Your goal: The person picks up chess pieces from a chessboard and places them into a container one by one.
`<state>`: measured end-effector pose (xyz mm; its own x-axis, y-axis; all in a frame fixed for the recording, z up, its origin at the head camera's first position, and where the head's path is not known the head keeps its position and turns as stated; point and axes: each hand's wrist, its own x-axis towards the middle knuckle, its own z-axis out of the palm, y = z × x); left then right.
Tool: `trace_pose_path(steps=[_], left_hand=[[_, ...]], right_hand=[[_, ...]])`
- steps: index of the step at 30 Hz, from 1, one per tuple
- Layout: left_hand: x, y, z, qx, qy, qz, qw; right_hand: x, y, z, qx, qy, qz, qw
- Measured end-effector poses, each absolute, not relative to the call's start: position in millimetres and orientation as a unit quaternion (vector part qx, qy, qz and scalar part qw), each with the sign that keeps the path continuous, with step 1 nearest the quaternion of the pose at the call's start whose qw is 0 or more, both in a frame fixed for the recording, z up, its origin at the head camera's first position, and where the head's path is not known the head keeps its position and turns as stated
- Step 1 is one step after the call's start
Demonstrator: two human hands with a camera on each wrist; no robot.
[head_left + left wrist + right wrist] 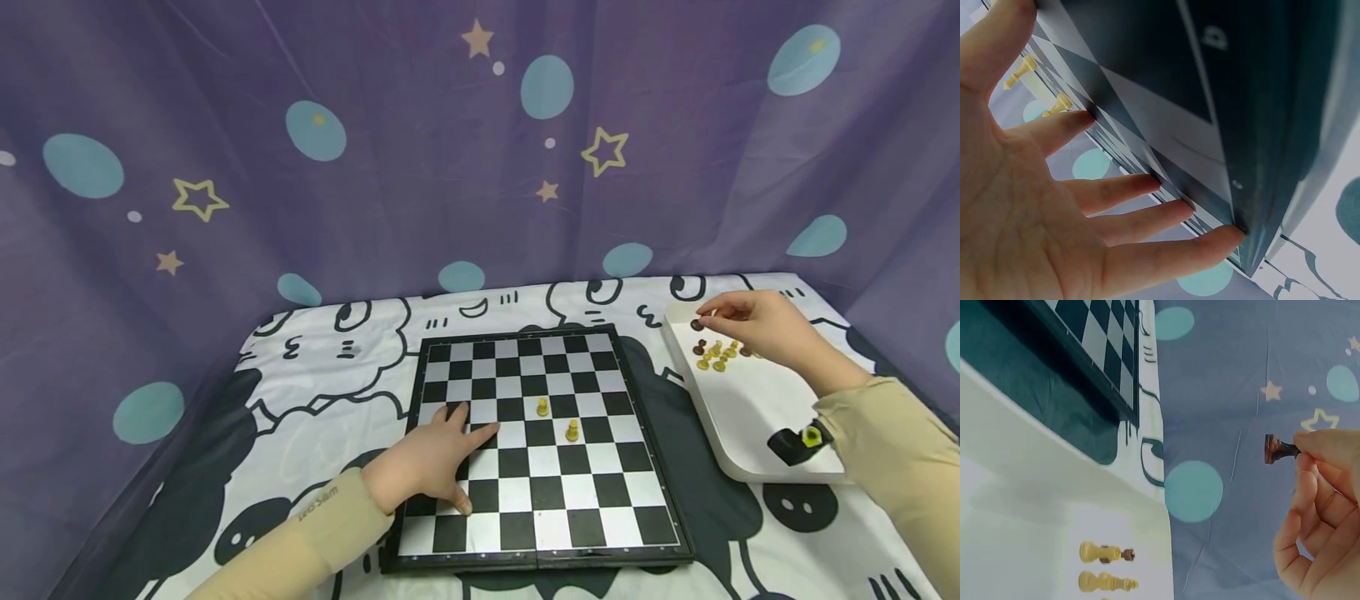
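Note:
A dark brown chess piece is pinched by its narrow end between the thumb and fingers of my right hand, above the white tray. Its base points outward in the right wrist view, and the fingers hide its top. My left hand rests on the left side of the chessboard, fingers spread and fingertips touching the squares. Two yellow chess pieces, one farther back and one nearer, stand near the board's middle, right of the left hand.
Several yellow chess pieces and a few dark brown ones sit in the tray's far part. The tray stands right of the board. A patterned white and dark cloth lies under both, and a purple curtain hangs behind.

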<state>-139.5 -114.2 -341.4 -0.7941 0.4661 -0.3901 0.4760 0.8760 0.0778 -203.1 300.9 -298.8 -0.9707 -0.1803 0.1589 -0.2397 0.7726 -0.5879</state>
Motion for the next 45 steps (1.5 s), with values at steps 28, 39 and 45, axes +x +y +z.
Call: trace_pose_path(steps=[28,39,45], left_hand=[[-138.8,-114.5,-341.7,0.246,0.947,-0.012,0.205],[-139.5,-113.5,-341.5,0.248,0.947,-0.016,0.205],[-140.4,-112.6,-341.2,0.245,0.947,-0.014,0.208]], right_hand=[[-221.2,353.4,-337.8,0.027,-0.958,0.281,0.051],[-224.0,363.0,-356.9,0.002,-0.959,0.285,0.008],[-223.4,365.3,-363.0,-0.002,-0.962,0.272,0.011]])
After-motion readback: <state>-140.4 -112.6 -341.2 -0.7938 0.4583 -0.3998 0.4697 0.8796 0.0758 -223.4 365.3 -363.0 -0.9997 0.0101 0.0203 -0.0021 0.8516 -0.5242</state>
